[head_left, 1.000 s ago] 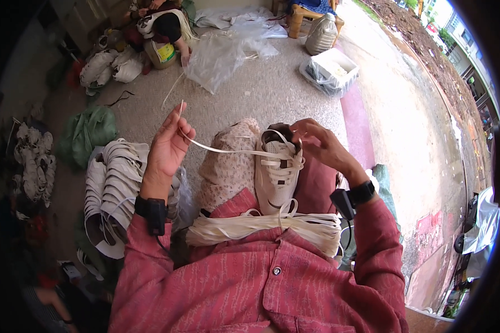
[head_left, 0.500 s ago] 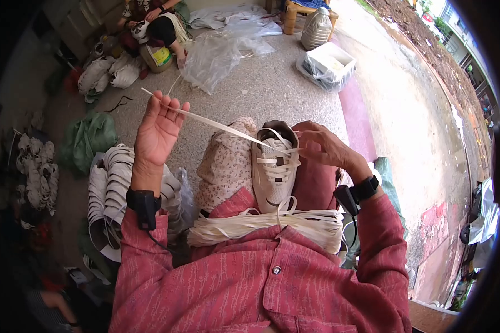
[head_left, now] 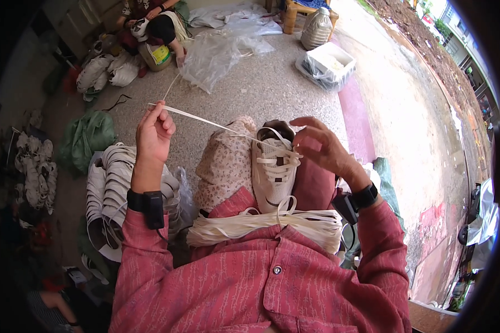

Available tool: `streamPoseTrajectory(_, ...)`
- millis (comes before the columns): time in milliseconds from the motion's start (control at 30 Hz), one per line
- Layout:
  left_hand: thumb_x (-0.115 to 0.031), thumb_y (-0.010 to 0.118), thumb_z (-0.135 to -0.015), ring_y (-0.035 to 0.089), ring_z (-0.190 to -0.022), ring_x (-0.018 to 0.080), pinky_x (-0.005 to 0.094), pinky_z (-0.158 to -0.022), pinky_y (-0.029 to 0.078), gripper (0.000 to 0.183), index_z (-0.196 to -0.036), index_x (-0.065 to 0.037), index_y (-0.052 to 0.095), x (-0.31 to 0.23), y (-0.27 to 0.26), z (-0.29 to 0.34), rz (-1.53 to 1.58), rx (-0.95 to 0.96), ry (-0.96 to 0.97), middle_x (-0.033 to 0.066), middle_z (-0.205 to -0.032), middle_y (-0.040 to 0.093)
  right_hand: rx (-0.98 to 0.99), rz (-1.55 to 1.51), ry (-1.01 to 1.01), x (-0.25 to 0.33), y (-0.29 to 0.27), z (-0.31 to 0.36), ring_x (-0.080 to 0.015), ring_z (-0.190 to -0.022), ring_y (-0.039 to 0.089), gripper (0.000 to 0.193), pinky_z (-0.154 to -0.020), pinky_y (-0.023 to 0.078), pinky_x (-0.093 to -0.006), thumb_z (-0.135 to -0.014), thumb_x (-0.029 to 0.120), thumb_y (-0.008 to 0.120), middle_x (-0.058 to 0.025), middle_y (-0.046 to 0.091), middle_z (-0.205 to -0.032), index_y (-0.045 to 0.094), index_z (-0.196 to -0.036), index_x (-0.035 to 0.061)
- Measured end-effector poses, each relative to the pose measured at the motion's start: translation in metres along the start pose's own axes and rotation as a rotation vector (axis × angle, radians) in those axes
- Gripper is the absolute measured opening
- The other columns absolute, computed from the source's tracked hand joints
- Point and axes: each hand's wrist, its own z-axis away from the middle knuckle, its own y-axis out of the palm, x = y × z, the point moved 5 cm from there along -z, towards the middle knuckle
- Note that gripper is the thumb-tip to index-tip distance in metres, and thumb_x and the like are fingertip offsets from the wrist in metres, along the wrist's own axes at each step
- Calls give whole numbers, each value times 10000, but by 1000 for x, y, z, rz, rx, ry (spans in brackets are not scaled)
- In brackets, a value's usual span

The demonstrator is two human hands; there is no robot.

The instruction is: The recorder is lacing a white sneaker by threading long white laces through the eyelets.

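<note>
A white sneaker [head_left: 276,172] stands between my knees, toe toward me, with lace crossing its front. My left hand [head_left: 156,130], raised to the left, is closed in a pinch on the white shoelace [head_left: 205,120]. The lace runs taut from there down to the shoe's upper eyelets. At the shoe's right upper edge, my right hand [head_left: 325,147] has its thumb and a fingertip closed on the lace, with the index finger stretched above. A bundle of loose white laces [head_left: 266,227] lies across my lap.
Stacked white shoe uppers [head_left: 118,183] stand by my left side, with a green sack [head_left: 89,141] beyond. A white plastic tub [head_left: 328,64] sits ahead on the right. Clear plastic sheeting [head_left: 219,58] covers floor near another seated person, whose hand [head_left: 180,58] is at the far left.
My left hand has curled from spread fingers into a pinch and come slightly lower. My right hand has shifted a little, its index finger lifting off the shoe's edge.
</note>
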Motion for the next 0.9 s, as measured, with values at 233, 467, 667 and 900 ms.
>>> streamPoseTrajectory(233,-140,552,-963,454,-598,80,233,-550,385,126,-1046,-51,584,-10,17,9,0,128,87,-24,-727,496,18,272,31,4,24,2,-306,-1127,530,140,-968,392,-415,-797,149,700,-125,557,-1232,623,-878,65)
streamPoseTrajectory(467,-235,600,-947,504,-576,62,213,-465,400,188,-1032,-68,590,-23,27,34,-261,-54,275,-22,-773,552,-10,171,-75,-7,29,-2,-336,-961,572,130,-839,423,-418,-794,134,682,-155,609,-1065,604,-855,51)
streamPoseTrajectory(667,-275,506,-992,567,-595,108,251,-488,461,192,-1012,-91,555,-21,39,68,-155,-54,267,111,-949,658,-100,-1,-66,-16,38,12,-320,-996,558,162,-854,434,-389,-801,131,688,-148,588,-1097,593,-904,49)
streamPoseTrajectory(900,-327,523,-981,487,-475,128,276,-470,412,212,-1039,-124,545,-5,47,80,-132,-52,250,60,-697,593,-186,15,-67,-30,44,19,-285,-1010,525,166,-900,349,-379,-829,213,638,-120,581,-1104,591,-855,56)
